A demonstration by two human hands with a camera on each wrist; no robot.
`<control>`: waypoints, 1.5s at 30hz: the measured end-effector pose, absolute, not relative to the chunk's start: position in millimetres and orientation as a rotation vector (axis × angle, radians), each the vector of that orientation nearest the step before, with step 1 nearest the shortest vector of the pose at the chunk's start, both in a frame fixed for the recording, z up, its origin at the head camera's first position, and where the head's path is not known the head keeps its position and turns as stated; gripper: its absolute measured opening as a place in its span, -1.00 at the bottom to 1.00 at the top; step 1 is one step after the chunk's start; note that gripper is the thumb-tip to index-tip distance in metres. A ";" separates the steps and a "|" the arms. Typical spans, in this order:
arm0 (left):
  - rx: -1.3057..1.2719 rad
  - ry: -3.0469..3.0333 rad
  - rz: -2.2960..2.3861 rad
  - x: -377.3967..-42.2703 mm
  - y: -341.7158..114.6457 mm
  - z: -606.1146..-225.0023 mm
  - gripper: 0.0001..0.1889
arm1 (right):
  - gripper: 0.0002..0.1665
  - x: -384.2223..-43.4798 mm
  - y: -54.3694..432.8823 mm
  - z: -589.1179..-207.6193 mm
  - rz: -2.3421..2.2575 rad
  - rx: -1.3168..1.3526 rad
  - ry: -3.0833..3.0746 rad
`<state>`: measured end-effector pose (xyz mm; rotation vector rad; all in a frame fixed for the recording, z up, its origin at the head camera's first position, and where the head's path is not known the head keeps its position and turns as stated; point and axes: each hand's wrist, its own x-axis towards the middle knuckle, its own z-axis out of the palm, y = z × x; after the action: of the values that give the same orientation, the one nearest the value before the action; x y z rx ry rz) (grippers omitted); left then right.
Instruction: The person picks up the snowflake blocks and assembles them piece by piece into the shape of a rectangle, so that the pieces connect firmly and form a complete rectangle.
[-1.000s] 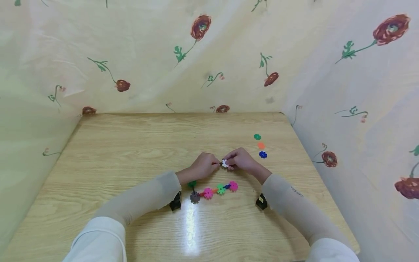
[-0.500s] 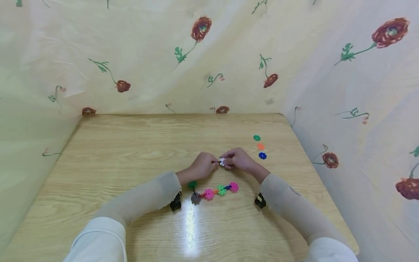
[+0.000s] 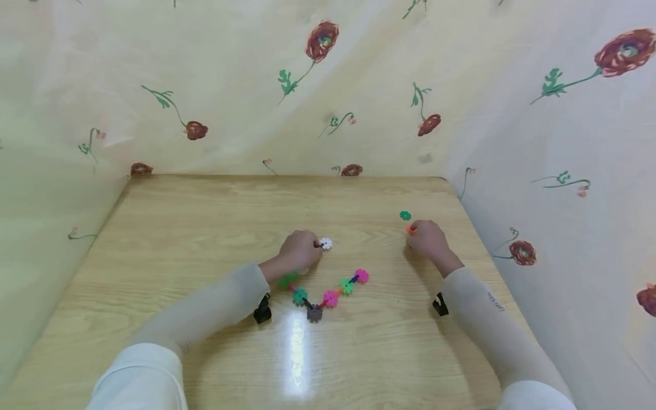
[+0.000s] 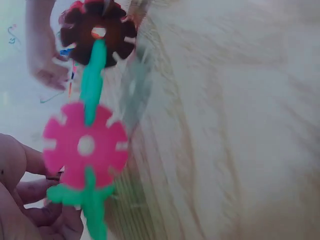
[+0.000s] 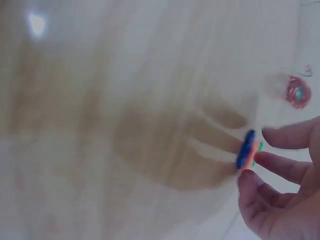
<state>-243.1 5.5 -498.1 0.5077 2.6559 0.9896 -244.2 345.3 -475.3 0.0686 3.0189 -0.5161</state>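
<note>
My left hand [image 3: 299,250] pinches a dark, flower-shaped interlocking disc, mostly hidden by the fingers, with a white disc [image 3: 326,244] joined to its right side. A chain of coloured discs [image 3: 330,298] bends in a V below that hand. Close up in the left wrist view are its pink disc [image 4: 107,150] and an edge-on teal disc [image 4: 92,85]. My right hand [image 3: 429,238] is over at the right, thumb and fingers spread around a blue disc [image 5: 246,149]. Just beyond it lie an orange disc [image 3: 410,229] and a green disc [image 3: 405,215].
The wooden table [image 3: 215,210] meets a flower-printed cloth [image 3: 246,114] at the back and right side. Black wrist mounts [image 3: 263,310] show under both forearms. A bright reflection falls on the front of the table.
My right hand has let go of the white disc and moved right to the loose discs. My left hand has shifted left and slightly away with the white disc, and the chain has swung into a V.
</note>
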 end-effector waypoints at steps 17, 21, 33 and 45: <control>0.320 2.457 1.170 -204.5 -63.0 -493.6 -0.56 | -0.69 -239.8 344.8 -480.2 -0.543 0.144 2.982; 0.183 2.337 1.304 -206.8 -73.1 -494.8 -0.60 | -0.60 -240.1 344.9 -480.6 -0.592 0.151 2.949; -0.062 2.098 1.526 -237.1 -75.6 -503.4 -0.77 | -0.84 -236.4 309.5 -484.2 -0.968 0.024 2.891; -0.028 2.062 1.469 -247.3 -73.4 -501.7 -0.76 | -0.91 -240.3 169.6 -479.7 -0.871 -0.611 2.741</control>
<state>-247.3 -73.4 -501.7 -0.0285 2.0615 1.4687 -240.3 169.6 -479.7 -0.6109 2.7414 -0.8711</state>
